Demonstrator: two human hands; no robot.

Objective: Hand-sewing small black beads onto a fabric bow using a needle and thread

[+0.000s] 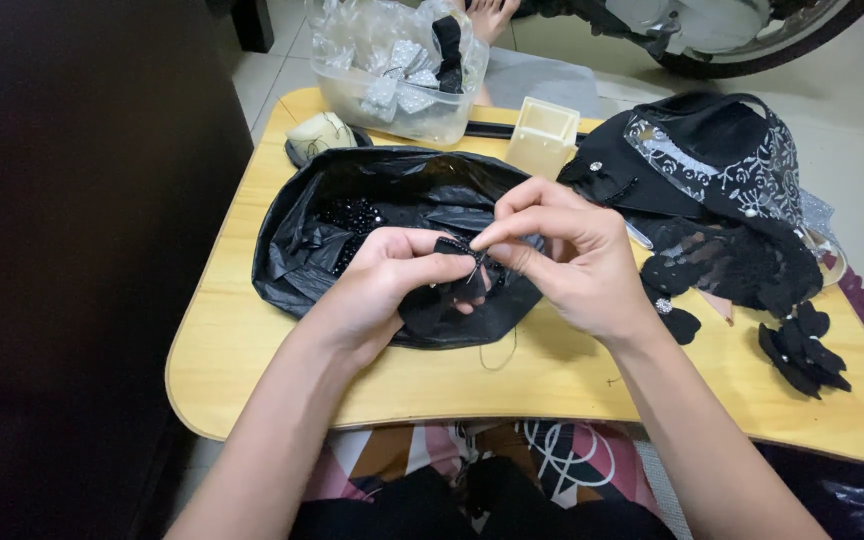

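On the bench (252, 370), our left hand (377, 285) is curled shut around a small black fabric piece (449, 262), held over the black plastic bag (302, 250) at mid-bench. Our right hand (572, 265) pinches the same piece from its right. Black lace pieces (742, 262) lie near the right edge.

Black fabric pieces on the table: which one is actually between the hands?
The small black fabric piece pinched over the black plastic bag by the left hand and right hand. The loose black petal-shaped pieces lie untouched at the table's right edge.
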